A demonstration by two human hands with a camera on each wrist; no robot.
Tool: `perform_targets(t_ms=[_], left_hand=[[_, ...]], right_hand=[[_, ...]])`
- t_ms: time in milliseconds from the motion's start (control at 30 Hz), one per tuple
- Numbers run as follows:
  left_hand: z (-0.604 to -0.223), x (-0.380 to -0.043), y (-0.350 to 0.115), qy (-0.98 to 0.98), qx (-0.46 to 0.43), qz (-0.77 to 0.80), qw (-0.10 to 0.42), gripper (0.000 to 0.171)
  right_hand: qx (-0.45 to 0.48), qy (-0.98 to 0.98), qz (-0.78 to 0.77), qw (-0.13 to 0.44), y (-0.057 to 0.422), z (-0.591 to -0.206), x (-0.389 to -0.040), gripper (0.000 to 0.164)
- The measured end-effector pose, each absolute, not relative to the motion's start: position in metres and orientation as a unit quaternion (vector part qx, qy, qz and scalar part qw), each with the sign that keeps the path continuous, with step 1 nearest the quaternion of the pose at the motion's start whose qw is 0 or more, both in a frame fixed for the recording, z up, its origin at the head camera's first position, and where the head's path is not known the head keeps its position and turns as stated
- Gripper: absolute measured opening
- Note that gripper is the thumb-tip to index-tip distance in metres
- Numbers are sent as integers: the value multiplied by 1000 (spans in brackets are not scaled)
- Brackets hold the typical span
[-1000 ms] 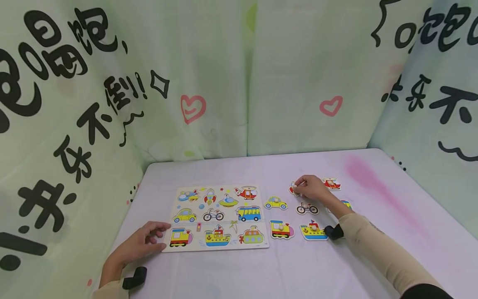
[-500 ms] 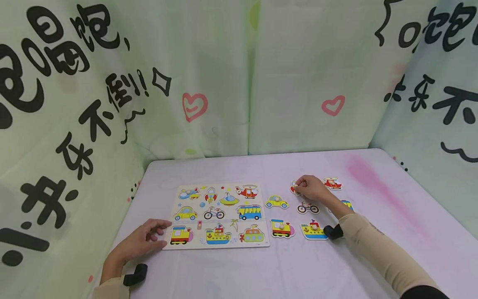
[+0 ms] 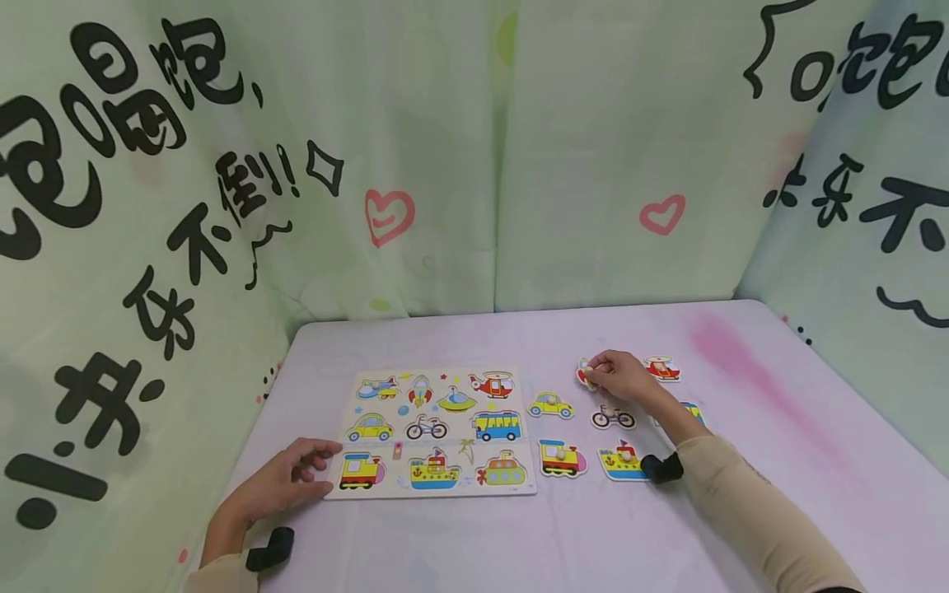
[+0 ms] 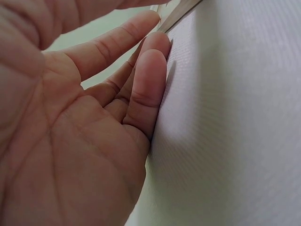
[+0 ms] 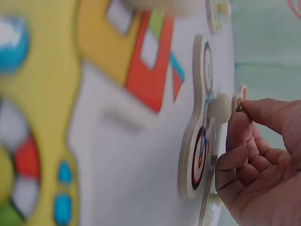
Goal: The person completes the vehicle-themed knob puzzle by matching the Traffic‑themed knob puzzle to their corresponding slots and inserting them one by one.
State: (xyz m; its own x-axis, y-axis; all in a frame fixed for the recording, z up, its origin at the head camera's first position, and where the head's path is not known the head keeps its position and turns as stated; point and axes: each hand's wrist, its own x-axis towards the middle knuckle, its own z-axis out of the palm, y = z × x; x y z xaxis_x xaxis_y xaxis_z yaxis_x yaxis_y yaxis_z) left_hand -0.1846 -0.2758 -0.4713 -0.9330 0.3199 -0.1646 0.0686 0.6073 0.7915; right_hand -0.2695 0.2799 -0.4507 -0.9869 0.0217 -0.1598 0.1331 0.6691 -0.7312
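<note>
My right hand [image 3: 623,375] pinches a small wooden puzzle piece [image 3: 583,375] with red on its face, thumb and index finger at its edge; most of it is hidden. Close by lie a red helicopter piece [image 3: 662,369], a bicycle piece [image 3: 613,417] and a yellow car piece [image 3: 551,405]. In the right wrist view the bicycle piece [image 5: 197,136] shows a round knob. My left hand [image 3: 278,486] lies at the puzzle board's left side, thumb and index fingertips touching its edge, other fingers loosely bent. Vehicle pictures cover the puzzle board [image 3: 463,445].
Nearer the front are a train piece [image 3: 561,458] and a ship piece [image 3: 623,461]. A bus piece [image 3: 693,409] is partly covered by the right forearm. Printed curtains [image 3: 445,272] stand along the back and sides of the white-covered table [image 3: 445,543].
The head view has shifted slightly. Both hands keep their places, the right at the red-marked piece and the left at the board's edge.
</note>
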Motion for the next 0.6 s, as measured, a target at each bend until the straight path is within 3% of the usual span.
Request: perform_targets(t_ms=[600], left_hand=[[-473, -186, -276, 889, 105, 421, 146, 58]], right_hand=[[22, 853, -514, 80, 256, -452, -258, 37]])
